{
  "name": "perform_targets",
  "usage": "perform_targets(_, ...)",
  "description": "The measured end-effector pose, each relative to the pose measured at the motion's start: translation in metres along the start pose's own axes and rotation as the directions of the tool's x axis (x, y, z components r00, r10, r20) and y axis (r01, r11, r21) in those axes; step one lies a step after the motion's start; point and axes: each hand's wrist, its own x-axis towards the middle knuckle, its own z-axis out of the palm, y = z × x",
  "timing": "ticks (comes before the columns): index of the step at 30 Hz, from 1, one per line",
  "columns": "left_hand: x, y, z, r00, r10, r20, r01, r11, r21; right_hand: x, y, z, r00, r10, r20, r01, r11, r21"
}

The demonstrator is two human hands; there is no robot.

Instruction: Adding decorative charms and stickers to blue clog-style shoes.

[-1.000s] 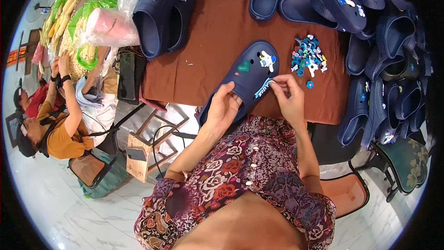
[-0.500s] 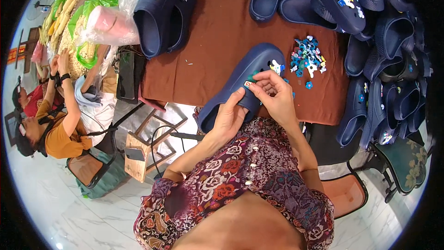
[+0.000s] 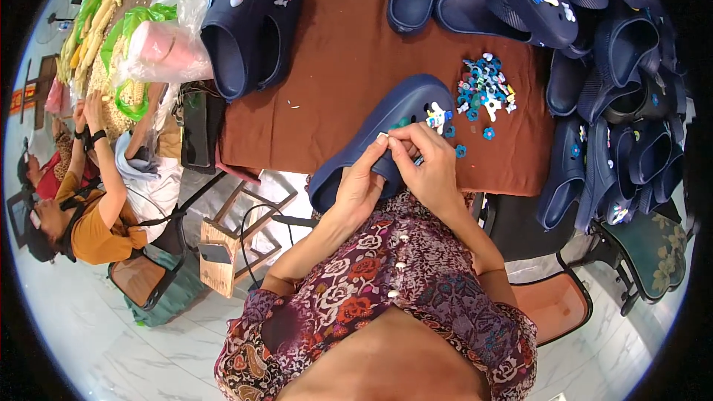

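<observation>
A navy clog (image 3: pixel 421 94) lies at the table's front edge, toe pointing away and to the right. My left hand (image 3: pixel 362 187) grips its side, with the fingers partly hidden inside the opening and the thumb on top. Against the clog's upper, my right hand (image 3: pixel 428 165) pinches a small pale shoe charm (image 3: pixel 382 134), mostly covered by my fingertips. A white cartoon charm (image 3: pixel 438 116) sits on the toe, and a green one (image 3: pixel 402 124) shows just beyond my right fingers. Right of the clog lies a pile of loose charms (image 3: pixel 481 90).
Many navy clogs (image 3: pixel 568 171) are heaped along the right side. Another decorated pair (image 3: pixel 229 56) stands at the far left of the brown cloth (image 3: pixel 342 22). Further left are a pink roll (image 3: pixel 165 46), a phone (image 3: pixel 196 130) and a person (image 3: pixel 108 215) at work.
My right hand has shifted slightly left and down, bringing its fingertips to my left thumb. The charm, its printed face visible before, is now mostly covered. The whole view has shifted slightly.
</observation>
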Motion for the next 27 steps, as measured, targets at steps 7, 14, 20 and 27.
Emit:
perform_targets(7,0.0,0.0,0.0,0.997,0.072,-0.034,-0.072,0.997,0.021,-0.005,0.004,0.008,0.998,-0.063,-0.015,0.063,0.998,-0.021)
perform_targets(14,-0.003,0.002,-0.004,0.982,0.19,-0.02,-0.189,0.98,0.055,-0.018,0.006,0.011,0.996,-0.084,0.006,0.084,0.996,-0.033)
perform_targets(20,0.003,0.01,-0.008,0.992,0.119,-0.029,-0.116,0.99,0.074,-0.026,0.004,0.011,0.999,-0.054,0.003,0.053,0.995,0.078)
perform_targets(27,0.001,0.018,0.001,0.995,-0.012,-0.102,0.008,0.999,-0.039,-0.028,0.042,-0.015,0.967,0.145,-0.212,-0.125,0.987,0.105)
